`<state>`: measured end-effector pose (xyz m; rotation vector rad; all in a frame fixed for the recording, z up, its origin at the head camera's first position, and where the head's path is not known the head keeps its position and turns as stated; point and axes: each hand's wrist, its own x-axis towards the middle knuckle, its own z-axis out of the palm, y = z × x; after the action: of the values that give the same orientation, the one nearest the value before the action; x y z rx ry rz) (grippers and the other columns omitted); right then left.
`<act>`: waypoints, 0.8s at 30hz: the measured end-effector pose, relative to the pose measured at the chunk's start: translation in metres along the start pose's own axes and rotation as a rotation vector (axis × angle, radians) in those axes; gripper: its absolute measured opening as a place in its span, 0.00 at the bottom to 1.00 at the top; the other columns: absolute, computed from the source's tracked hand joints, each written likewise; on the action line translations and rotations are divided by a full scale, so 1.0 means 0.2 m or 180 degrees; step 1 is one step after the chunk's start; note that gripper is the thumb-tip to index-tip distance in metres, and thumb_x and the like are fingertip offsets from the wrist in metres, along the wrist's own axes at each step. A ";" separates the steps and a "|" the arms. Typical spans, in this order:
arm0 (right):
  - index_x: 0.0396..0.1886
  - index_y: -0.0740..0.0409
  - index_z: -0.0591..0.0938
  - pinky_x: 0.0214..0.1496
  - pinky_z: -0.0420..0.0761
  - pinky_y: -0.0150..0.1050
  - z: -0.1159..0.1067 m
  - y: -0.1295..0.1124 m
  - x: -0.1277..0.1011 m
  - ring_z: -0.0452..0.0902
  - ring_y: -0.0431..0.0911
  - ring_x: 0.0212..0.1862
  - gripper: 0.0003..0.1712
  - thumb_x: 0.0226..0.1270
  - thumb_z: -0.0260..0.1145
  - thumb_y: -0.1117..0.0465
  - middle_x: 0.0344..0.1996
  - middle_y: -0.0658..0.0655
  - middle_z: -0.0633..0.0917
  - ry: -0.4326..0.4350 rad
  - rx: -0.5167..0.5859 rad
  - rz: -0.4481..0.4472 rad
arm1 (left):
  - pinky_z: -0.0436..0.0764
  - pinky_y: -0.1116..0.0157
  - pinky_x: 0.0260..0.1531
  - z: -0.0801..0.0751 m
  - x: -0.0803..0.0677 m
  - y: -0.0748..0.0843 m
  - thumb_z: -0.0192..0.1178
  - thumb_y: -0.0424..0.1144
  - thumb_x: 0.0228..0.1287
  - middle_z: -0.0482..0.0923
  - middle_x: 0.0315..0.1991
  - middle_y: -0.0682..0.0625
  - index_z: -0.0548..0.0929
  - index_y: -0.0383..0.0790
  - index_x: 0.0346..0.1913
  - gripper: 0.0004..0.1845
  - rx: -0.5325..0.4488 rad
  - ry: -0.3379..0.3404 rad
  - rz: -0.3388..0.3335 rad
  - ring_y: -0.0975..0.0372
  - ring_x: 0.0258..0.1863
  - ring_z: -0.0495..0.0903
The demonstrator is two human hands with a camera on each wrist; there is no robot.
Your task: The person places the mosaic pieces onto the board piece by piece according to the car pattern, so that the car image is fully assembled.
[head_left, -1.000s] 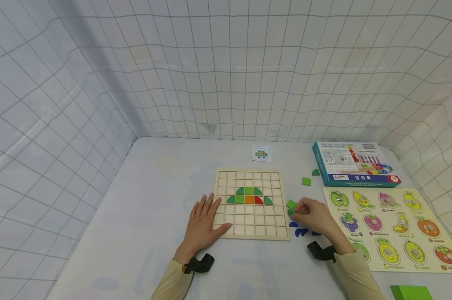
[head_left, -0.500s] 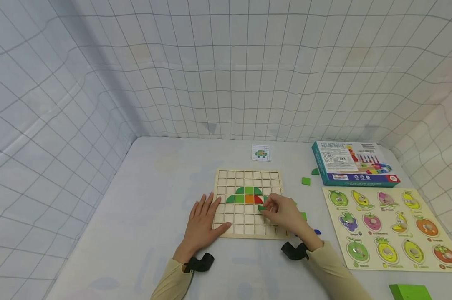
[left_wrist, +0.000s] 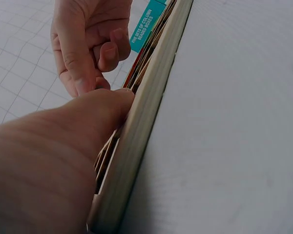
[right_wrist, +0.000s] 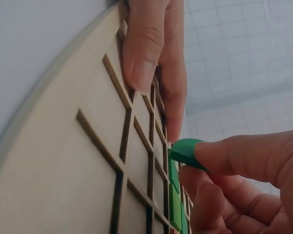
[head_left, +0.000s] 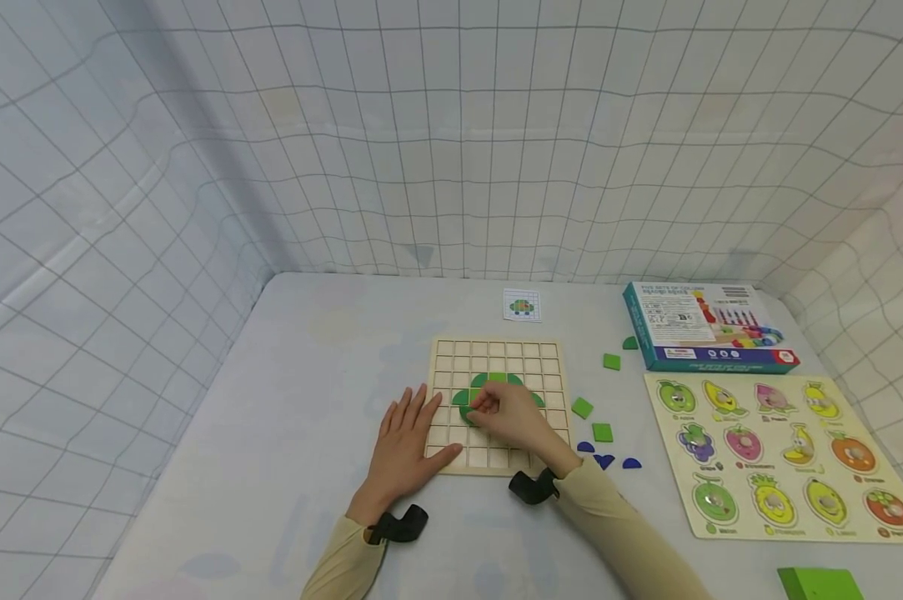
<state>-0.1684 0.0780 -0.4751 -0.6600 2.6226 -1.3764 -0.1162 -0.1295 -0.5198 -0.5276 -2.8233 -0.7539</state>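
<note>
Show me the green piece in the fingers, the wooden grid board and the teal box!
green piece (right_wrist: 185,152), right wrist view, on its rounded top face.
wooden grid board (head_left: 496,357), head view, on an empty upper row.
teal box (head_left: 709,325), head view, on its printed lid.

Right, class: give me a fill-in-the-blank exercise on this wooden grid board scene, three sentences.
1. The right hand pinches a small ____ wooden piece.
2. The left hand rests flat on the square wooden grid board's ____ edge.
3. The loose half-round pieces right of the board are ____.

Missing words: green; left; blue
</note>
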 end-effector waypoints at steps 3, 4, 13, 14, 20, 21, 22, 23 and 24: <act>0.28 0.55 0.83 0.24 0.72 0.32 0.02 -0.01 0.02 0.71 0.38 0.22 0.03 0.59 0.70 0.64 0.22 0.44 0.79 -0.0017 0.0012 0.0005 | 0.43 0.49 0.67 0.00 0.00 0.00 0.59 0.59 0.60 0.52 0.72 0.39 0.62 0.40 0.72 0.42 0.0020 -0.0013 -0.0007 0.47 0.72 0.45; 0.28 0.55 0.83 0.24 0.72 0.32 0.03 -0.01 0.03 0.71 0.38 0.22 0.03 0.59 0.70 0.63 0.22 0.44 0.79 -0.0029 0.0024 0.0018 | 0.43 0.49 0.67 0.00 0.00 0.00 0.59 0.60 0.60 0.52 0.72 0.39 0.62 0.40 0.72 0.42 0.0026 -0.0017 -0.0008 0.47 0.72 0.45; 0.29 0.55 0.82 0.26 0.74 0.34 0.07 0.00 0.06 0.73 0.38 0.23 0.03 0.60 0.69 0.63 0.22 0.45 0.79 -0.0066 -0.0053 0.0149 | 0.43 0.48 0.67 -0.01 0.00 0.01 0.60 0.59 0.59 0.52 0.72 0.38 0.62 0.39 0.71 0.43 0.0008 -0.0018 -0.0008 0.46 0.72 0.45; 0.29 0.55 0.82 0.26 0.74 0.34 0.07 -0.01 0.06 0.73 0.38 0.23 0.03 0.60 0.69 0.63 0.22 0.45 0.79 -0.0065 -0.0096 0.0150 | 0.43 0.48 0.67 -0.01 0.00 0.01 0.60 0.59 0.59 0.52 0.72 0.38 0.62 0.39 0.71 0.43 0.0009 -0.0017 -0.0008 0.47 0.72 0.45; 0.28 0.54 0.81 0.27 0.73 0.34 0.07 -0.01 0.06 0.71 0.38 0.23 0.04 0.60 0.69 0.62 0.21 0.44 0.77 -0.0081 -0.0345 0.0086 | 0.43 0.48 0.67 -0.01 0.00 0.01 0.60 0.59 0.59 0.51 0.72 0.39 0.62 0.39 0.71 0.43 0.0028 -0.0021 -0.0010 0.47 0.72 0.45; 0.28 0.54 0.81 0.26 0.73 0.34 0.07 -0.01 0.06 0.71 0.38 0.23 0.04 0.60 0.69 0.62 0.20 0.44 0.77 -0.0083 -0.0368 0.0078 | 0.43 0.48 0.67 -0.01 0.00 0.01 0.60 0.59 0.59 0.51 0.72 0.39 0.62 0.39 0.71 0.43 0.0028 -0.0023 -0.0010 0.47 0.72 0.45; 0.27 0.53 0.81 0.26 0.72 0.34 0.07 -0.01 0.06 0.70 0.38 0.23 0.04 0.60 0.69 0.62 0.20 0.44 0.77 -0.0083 -0.0397 0.0075 | 0.43 0.48 0.67 -0.01 0.00 0.01 0.60 0.59 0.59 0.51 0.72 0.39 0.62 0.39 0.71 0.43 0.0032 -0.0023 -0.0009 0.47 0.72 0.45; 0.27 0.53 0.81 0.26 0.72 0.33 0.07 -0.01 0.06 0.70 0.37 0.23 0.05 0.60 0.69 0.62 0.20 0.44 0.76 -0.0082 -0.0428 0.0079 | 0.43 0.48 0.67 -0.01 0.00 0.01 0.60 0.59 0.59 0.51 0.72 0.39 0.62 0.39 0.71 0.43 0.0033 -0.0024 -0.0007 0.47 0.72 0.45; 0.27 0.53 0.81 0.26 0.72 0.33 0.07 -0.02 0.06 0.70 0.37 0.22 0.05 0.60 0.69 0.62 0.20 0.44 0.76 -0.0077 -0.0452 0.0075 | 0.43 0.48 0.67 -0.01 0.00 0.01 0.60 0.59 0.59 0.52 0.72 0.39 0.62 0.39 0.71 0.43 0.0036 -0.0021 -0.0006 0.46 0.72 0.45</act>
<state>-0.1734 0.0608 -0.4798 -0.6556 2.7187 -1.1765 -0.1160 -0.1289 -0.5164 -0.5269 -2.8328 -0.7375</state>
